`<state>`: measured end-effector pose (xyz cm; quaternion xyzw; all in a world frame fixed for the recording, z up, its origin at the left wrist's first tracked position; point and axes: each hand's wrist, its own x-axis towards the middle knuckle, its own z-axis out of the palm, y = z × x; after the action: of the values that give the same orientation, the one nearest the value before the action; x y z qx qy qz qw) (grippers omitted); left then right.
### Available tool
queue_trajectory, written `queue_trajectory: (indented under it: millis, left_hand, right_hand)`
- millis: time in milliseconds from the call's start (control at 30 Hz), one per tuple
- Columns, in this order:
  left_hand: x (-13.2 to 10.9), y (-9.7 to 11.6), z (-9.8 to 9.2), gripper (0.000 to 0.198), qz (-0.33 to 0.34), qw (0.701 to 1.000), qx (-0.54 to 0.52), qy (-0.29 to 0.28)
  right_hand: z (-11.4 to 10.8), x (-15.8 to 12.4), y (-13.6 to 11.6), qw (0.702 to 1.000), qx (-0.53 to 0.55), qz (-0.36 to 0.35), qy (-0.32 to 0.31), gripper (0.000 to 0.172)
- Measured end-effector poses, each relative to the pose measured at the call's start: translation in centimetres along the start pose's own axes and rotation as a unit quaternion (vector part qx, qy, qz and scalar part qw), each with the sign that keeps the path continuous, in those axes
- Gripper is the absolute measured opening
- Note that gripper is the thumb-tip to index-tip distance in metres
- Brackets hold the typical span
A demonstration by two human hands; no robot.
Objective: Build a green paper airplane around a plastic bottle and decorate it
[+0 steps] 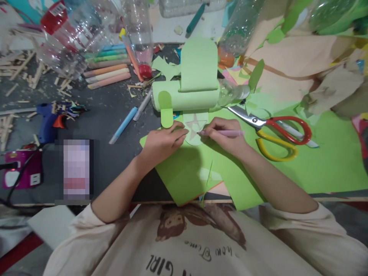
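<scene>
The person's 2 bare forearms [122,188] angle inward — the left hand [163,142] palm down with fingers extended, the right hand [227,134] curled into a pinching grip.

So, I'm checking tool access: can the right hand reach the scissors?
Probably yes: the scissors lie beside the right hand with nothing over their handles, though it may need to release the pen first.

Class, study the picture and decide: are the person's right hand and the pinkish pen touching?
Touching. The head view shows the right hand with its fingers closed around the pinkish pen.
</scene>
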<state>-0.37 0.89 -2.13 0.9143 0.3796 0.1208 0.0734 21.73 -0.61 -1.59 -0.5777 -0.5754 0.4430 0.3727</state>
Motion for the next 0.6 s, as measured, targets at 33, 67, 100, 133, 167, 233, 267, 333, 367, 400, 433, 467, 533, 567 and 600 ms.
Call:
queue_trajectory:
  millis: [33, 67, 100, 133, 167, 233, 267, 333, 367, 400, 433, 467, 533, 567, 600]
  left_hand:
    - [0.01, 0.01, -0.04, 0.040, -0.001, 1.000, -0.002, -0.002]
    - [0.02, 0.02, -0.07, 0.040, -0.002, 1.000, -0.005, -0.004]
    - [0.01, 0.02, -0.09, 0.039, -0.004, 1.000, -0.007, -0.006]
    - [0.00, 0.02, -0.10, 0.039, -0.005, 1.000, -0.008, -0.007]
    - [-0.01, 0.02, -0.09, 0.039, -0.006, 1.000, -0.008, -0.008]
    - [-0.04, 0.01, -0.04, 0.038, -0.006, 1.000, -0.007, -0.007]
    - [-0.05, 0.01, -0.01, 0.038, -0.005, 1.000, -0.007, -0.007]
    - [-0.05, 0.03, 0.00, 0.038, -0.004, 1.000, -0.009, -0.007]
    - [-0.03, 0.05, -0.01, 0.038, -0.005, 1.000, -0.010, -0.008]
    - [-0.01, 0.07, -0.03, 0.038, -0.005, 1.000, -0.011, -0.009]
    - [0.02, 0.09, -0.06, 0.038, -0.006, 1.000, -0.011, -0.011]
    - [0.04, 0.10, -0.08, 0.038, -0.006, 1.000, -0.010, -0.012]
    - [0.06, 0.10, -0.11, 0.039, -0.005, 1.000, -0.006, -0.014]
    - [0.06, 0.10, -0.11, 0.039, -0.004, 1.000, -0.003, -0.012]
    - [0.05, 0.09, -0.09, 0.039, -0.004, 1.000, -0.002, -0.010]
  right_hand:
    - [0.00, 0.00, 0.02, 1.000, 0.005, -0.003, 0.004, 0.019]
    - [0.00, 0.01, 0.03, 1.000, 0.012, -0.003, 0.013, 0.018]
    - [0.00, 0.02, 0.02, 1.000, 0.019, -0.001, 0.024, 0.018]
    - [0.01, 0.02, -0.01, 0.999, 0.023, 0.002, 0.034, 0.018]
    - [0.01, 0.02, -0.03, 0.999, 0.022, 0.006, 0.038, 0.018]
    - [0.00, 0.00, -0.07, 1.000, 0.008, 0.008, 0.024, 0.019]
    - [-0.01, -0.02, -0.08, 1.000, 0.001, 0.005, 0.012, 0.019]
    - [-0.04, -0.07, -0.04, 1.000, -0.002, 0.000, -0.004, 0.018]
    - [-0.05, -0.08, -0.01, 1.000, 0.003, -0.001, -0.004, 0.018]
    - [-0.06, -0.10, 0.03, 1.000, 0.008, -0.001, 0.003, 0.018]
    - [-0.07, -0.11, 0.06, 1.000, 0.011, 0.002, 0.009, 0.018]
    - [-0.08, -0.11, 0.09, 1.000, 0.013, 0.006, 0.009, 0.018]
    - [-0.07, -0.09, 0.12, 1.000, 0.013, 0.011, -0.005, 0.018]
    - [-0.05, -0.05, 0.11, 1.000, 0.017, 0.011, -0.013, 0.019]
    - [-0.03, 0.01, 0.11, 0.999, 0.026, 0.011, -0.017, 0.019]
